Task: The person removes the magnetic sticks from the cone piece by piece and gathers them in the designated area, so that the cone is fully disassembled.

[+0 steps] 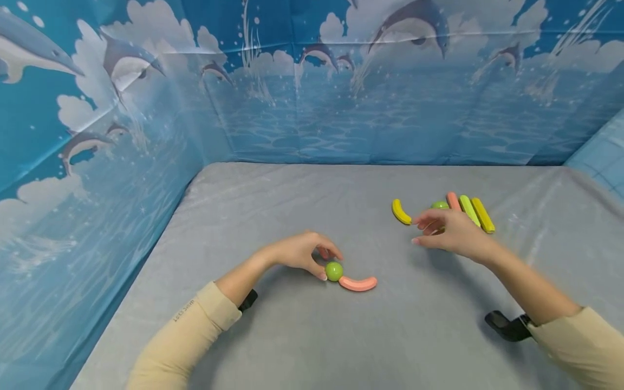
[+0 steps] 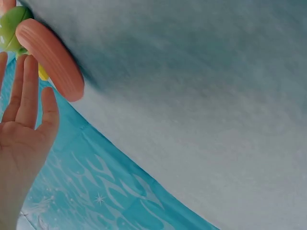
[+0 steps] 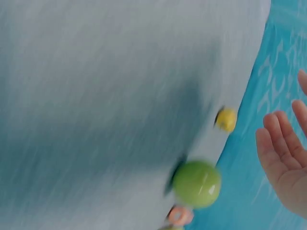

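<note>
My left hand (image 1: 304,252) is at a glossy green ball (image 1: 333,271), thumb at its near side and fingers arched beyond it. In the left wrist view, the fingers of this hand (image 2: 24,129) look fairly straight, close to the ball (image 2: 13,29). A ridged pink curved piece (image 1: 358,284) lies against the ball's right side. My right hand (image 1: 455,233) hovers with parted, slightly bent fingers, its fingertips near the lower end of a yellow curved piece (image 1: 400,211). In the right wrist view nothing lies between its fingers (image 3: 283,143).
Behind my right hand lie a second green ball (image 1: 440,205), a pink stick (image 1: 453,201), a light green stick (image 1: 469,209) and a yellow stick (image 1: 483,215), partly hidden. Grey cloth (image 1: 292,336) covers the surface; a dolphin-print curtain (image 1: 312,119) borders it.
</note>
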A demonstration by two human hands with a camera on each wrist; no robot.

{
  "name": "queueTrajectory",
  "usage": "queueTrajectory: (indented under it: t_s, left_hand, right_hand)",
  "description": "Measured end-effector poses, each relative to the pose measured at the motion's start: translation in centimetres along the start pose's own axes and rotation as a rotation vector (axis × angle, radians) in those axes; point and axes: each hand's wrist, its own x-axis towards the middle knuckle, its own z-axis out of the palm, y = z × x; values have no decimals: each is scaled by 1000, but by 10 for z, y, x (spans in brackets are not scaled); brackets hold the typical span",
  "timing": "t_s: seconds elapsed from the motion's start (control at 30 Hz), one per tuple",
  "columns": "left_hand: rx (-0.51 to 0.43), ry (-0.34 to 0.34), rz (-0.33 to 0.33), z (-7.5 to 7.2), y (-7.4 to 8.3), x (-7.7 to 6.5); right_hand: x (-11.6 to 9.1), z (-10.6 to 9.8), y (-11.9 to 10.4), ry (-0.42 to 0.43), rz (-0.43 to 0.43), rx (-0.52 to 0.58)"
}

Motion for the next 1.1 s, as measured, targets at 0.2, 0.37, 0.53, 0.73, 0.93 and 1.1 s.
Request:
queueTrajectory:
  t_s: [0.2, 0.37, 0.53, 0.73, 0.93, 1.1]
  left_hand:
    - [23, -9, 0, 0, -3, -1]
    - [21, -10, 18, 5, -6, 3]
    - [5, -3, 34, 7, -8, 3]
    - [5, 3, 30, 7, -11, 2]
    - [-2, 26, 33, 8, -13, 2]
    - [-8, 20, 24, 11, -13, 1]
  right_hand:
    - [13, 33, -20, -157, -128, 81]
    - [21, 61, -33, -294, -178, 154]
    - [26, 80, -44, -392, -179, 184]
    - [31, 91, -53, -444, -190, 173]
    - [33, 98, -56, -449, -224, 140]
    - [29, 104, -55, -463, -233, 145]
